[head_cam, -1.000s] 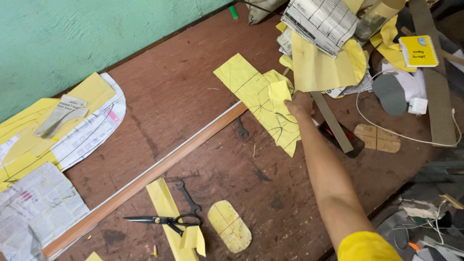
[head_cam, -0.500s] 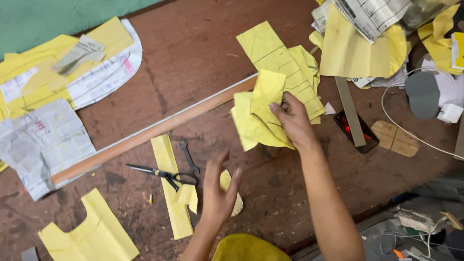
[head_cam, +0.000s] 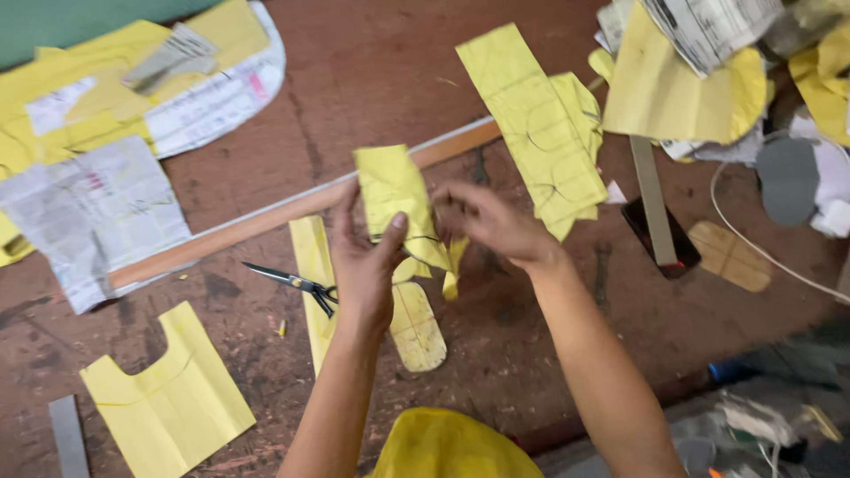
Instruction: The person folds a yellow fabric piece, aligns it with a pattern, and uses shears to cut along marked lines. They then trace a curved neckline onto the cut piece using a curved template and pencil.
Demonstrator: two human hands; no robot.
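**Both grips pinch one yellow sheet at frame centre**

The grip of the left hand (head_cam: 365, 265) is clenched on the yellow sheet piece (head_cam: 394, 199), thumb across its face; the right hand (head_cam: 482, 221) pinches its right edge. The piece hangs above the reddish worktop (head_cam: 372, 80), at the middle of the frame. To handle it well, I judge, keep it taut and flat so the drawn lines show. Scissors (head_cam: 297, 283) lie just left, below it. Half a second earlier the left hand reached low and only the right held the piece.

Bare forearms, no sleeves reaching the wrists, no rings or watch visible, yellow garment (head_cam: 452, 447) at the chest
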